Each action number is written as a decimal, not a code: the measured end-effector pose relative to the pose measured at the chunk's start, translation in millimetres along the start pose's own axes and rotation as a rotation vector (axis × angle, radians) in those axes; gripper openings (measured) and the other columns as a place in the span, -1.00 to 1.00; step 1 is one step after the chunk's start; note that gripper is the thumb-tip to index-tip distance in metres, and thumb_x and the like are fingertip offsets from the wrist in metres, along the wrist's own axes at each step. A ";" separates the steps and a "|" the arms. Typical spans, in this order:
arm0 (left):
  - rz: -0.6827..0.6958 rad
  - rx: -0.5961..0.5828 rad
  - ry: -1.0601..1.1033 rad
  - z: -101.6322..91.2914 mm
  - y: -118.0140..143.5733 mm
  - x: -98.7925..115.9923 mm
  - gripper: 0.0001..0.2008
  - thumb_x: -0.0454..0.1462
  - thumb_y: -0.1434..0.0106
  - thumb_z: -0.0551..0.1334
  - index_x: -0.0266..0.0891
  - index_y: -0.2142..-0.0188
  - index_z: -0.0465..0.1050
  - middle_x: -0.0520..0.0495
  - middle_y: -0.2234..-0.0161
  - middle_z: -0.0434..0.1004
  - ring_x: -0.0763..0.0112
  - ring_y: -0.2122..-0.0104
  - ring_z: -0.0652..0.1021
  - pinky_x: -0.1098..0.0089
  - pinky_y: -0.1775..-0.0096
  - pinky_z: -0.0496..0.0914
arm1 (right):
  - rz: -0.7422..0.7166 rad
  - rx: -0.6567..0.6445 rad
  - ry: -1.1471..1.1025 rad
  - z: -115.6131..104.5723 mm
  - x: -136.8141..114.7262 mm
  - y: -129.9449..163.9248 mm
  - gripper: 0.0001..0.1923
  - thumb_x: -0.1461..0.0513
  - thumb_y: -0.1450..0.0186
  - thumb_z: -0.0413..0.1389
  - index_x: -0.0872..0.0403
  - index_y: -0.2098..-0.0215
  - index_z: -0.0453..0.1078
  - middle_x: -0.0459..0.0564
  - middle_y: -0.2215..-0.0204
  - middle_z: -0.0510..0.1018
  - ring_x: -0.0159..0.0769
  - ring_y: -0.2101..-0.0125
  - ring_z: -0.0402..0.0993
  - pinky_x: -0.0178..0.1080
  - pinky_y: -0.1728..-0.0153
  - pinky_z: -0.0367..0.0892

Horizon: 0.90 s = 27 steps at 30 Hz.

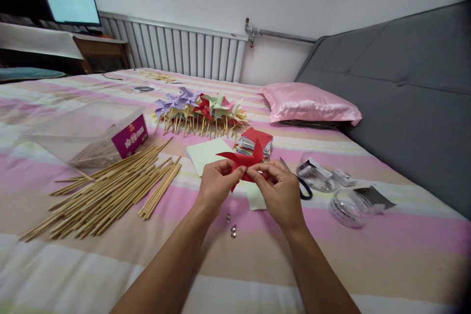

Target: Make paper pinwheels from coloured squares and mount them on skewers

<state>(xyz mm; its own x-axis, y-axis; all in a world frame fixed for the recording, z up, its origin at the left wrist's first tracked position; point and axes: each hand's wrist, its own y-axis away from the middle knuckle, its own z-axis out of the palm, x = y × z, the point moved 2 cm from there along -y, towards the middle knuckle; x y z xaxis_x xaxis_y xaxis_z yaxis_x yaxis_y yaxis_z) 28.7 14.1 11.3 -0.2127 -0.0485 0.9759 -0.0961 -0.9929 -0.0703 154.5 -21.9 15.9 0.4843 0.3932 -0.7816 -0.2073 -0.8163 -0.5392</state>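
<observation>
A red paper pinwheel [247, 159] is held up between both hands over the striped bedsheet. My left hand [218, 182] is closed on its left side, thumb and fingers pinching near the centre. From the right, my right hand [278, 187] pinches the same pinwheel, its thumb almost meeting the left one. The fingers hide part of the centre, so any small pin there cannot be made out. Below the hands lie a few small shiny metal pieces [233, 231]. Behind the pinwheel sits a stack of coloured paper squares [259, 138], red on top.
Wooden sticks [110, 196] lie left, beside a clear plastic box [84, 130]. Finished pinwheels [200, 108] stand in a row at the back. Pale green paper [204, 153], scissors [305, 189] and round clear containers [349, 208] surround the hands. A pink pillow [311, 103] rests back right.
</observation>
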 end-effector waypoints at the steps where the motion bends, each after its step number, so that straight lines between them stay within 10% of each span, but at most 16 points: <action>1: 0.006 0.001 -0.004 0.0 -0.1 0.1 -0.67 -0.21 0.11 0.34 -0.27 0.70 0.18 0.15 0.74 0.17 0.65 0.71 0.15 0.53 0.63 0.02 | 0.006 -0.004 -0.007 0.3 0.8 -0.1 -0.88 0.17 -0.18 0.15 0.05 0.42 0.49 -0.10 0.47 0.42 -0.44 0.53 0.25 -0.34 0.50 0.19; 20: 0.069 -0.003 -0.051 0.9 0.9 2.7 -0.79 -0.25 0.10 0.33 -0.31 0.68 0.35 0.06 0.68 0.36 0.60 0.65 0.28 0.51 0.58 0.11 | 0.160 -0.055 -0.120 1.5 8.5 -2.4 -0.80 0.13 -0.14 0.15 0.11 0.46 0.46 -0.11 0.48 0.43 -0.48 0.59 0.13 -0.35 0.53 0.13; 27: 0.060 0.025 -0.038 0.4 1.0 1.7 -0.81 -0.28 0.11 0.34 -0.31 0.68 0.37 0.06 0.68 0.38 0.57 0.64 0.33 0.51 0.55 0.19 | 0.127 0.039 -0.073 1.9 8.4 -2.1 -0.80 0.14 -0.10 0.19 0.08 0.40 0.32 -0.08 0.34 0.45 -0.33 0.30 0.34 -0.23 0.19 0.23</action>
<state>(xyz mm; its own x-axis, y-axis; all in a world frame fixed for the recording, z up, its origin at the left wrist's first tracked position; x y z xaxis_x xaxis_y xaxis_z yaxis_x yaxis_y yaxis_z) 28.7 13.0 12.9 -0.1798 -0.1114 0.9774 -0.0596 -0.9905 -0.1238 157.4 -16.0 9.8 0.3890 0.3185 -0.8645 -0.2964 -0.8452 -0.4448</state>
